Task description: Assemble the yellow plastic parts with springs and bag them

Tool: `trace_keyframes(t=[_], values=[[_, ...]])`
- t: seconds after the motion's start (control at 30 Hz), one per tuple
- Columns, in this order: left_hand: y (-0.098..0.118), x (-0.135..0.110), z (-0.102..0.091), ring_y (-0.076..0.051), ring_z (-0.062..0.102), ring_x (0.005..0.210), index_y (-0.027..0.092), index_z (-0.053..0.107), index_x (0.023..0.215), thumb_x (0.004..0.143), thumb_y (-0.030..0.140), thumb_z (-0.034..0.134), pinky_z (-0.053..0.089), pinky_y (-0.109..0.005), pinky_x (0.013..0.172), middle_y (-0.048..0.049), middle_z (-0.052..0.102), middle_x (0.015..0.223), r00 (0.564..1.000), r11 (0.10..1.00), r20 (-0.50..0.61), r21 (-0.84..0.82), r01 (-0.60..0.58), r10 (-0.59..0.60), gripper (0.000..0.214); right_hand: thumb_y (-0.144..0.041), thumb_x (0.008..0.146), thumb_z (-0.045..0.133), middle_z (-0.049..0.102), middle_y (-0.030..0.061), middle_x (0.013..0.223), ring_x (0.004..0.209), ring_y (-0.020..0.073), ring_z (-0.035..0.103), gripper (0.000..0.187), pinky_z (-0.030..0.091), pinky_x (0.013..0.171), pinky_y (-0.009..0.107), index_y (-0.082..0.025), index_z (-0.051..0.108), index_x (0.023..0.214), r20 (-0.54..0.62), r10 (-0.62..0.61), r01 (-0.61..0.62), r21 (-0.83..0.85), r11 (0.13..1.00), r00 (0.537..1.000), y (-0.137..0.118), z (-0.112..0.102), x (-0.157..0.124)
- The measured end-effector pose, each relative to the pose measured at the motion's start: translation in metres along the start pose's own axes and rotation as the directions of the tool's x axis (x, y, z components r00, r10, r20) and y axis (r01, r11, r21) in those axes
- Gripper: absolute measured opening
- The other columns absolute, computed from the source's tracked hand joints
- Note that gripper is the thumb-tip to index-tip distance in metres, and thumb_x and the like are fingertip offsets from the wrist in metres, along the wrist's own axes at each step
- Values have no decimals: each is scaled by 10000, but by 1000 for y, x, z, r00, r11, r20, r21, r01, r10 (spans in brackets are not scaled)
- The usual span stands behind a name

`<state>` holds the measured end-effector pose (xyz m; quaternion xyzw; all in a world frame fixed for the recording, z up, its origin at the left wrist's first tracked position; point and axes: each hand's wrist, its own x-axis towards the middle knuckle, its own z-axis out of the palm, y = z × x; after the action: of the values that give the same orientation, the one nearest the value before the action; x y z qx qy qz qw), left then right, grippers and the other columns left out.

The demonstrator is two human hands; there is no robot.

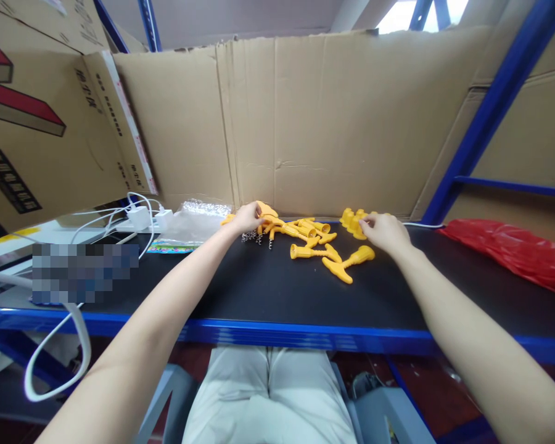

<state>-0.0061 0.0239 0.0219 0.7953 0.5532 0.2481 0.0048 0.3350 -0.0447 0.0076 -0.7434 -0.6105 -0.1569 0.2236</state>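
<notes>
At frame centre the left hand (247,217) curls round a yellow handle (266,213) beside metal screws (254,237), the right hand (383,231) pinches yellow caps (353,221), and most pieces (312,251) (seemingly unassembled) lie loose on the bench (259,290)

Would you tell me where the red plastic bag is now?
Head view: the red bag lies far right on the black worktop, past the right hand.

The black counter (268,293) lies open at lower centre. Brown cardboard wall (333,123) blocks behind; yellow plastic parts (311,237), white cables (120,217) left and red plastic bag (513,253) right crowd the rest.
</notes>
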Motion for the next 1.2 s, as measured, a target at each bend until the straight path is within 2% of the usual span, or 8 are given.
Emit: trace_keyframes(t=[0.1,0.17,0.37,0.57,0.7,0.87,1.0,1.2], values=[[-7,6,6,-193,590,880,169,504,1025,788,301,549,440,-293,749,-92,642,972,983,989,-112,11,146,-144,275,-366,833,447,704,88,904,871,249,636,341,442,700,309,-216,705,1000,1,-4,4,-3,1000,1000,1,1,0],[-11,8,11,-213,595,916,168,487,1061,807,277,526,444,-315,773,-114,640,1010,975,981,-126,45,190,-184,279,-365,833,447,702,88,911,865,248,635,341,442,703,311,-214,705,997,6,-9,9,-5,1000,1000,1,1,1],[-8,8,23,-262,586,989,155,514,1062,800,260,507,451,-347,811,-145,630,1046,983,972,32,155,174,-181,282,-371,839,433,700,83,919,879,247,630,346,440,709,313,-219,699,1000,27,-24,24,-3,1000,999,-2,-1,0],[9,1,18,-285,546,1058,152,552,1085,785,267,510,440,-367,868,-166,509,1176,979,956,27,220,192,-203,324,-376,846,425,700,62,901,855,235,629,322,436,703,309,-232,694,947,7,-97,97,13,995,995,-13,-3,-4],[22,-5,11,-317,502,1109,152,566,1078,762,281,529,432,-385,881,-170,472,1195,974,945,42,257,203,-221,344,-392,835,447,687,78,830,793,237,627,294,438,660,319,-211,676,806,117,-137,137,4,991,984,-17,-2,-4],[33,-8,5,-318,468,1135,154,553,1089,773,333,510,402,-411,915,-167,468,1216,982,963,90,229,142,-166,367,-445,770,564,652,87,683,689,241,625,287,464,618,358,-184,624,668,366,-167,167,31,985,916,-5,7,3],[35,-11,4,-296,474,1124,166,561,1078,760,368,519,397,-388,920,-140,493,1193,985,982,132,163,92,-114,379,-566,759,542,609,72,576,561,219,614,399,479,530,371,-186,606,655,464,-236,196,133,971,854,9,14,8],[31,-25,2,-230,537,1037,177,576,1011,791,356,487,410,-332,876,-91,578,1120,997,997,-14,9,77,-77,296,-539,760,553,640,70,627,551,188,621,371,494,521,324,-184,625,684,608,-239,89,267,960,757,9,2,3]])
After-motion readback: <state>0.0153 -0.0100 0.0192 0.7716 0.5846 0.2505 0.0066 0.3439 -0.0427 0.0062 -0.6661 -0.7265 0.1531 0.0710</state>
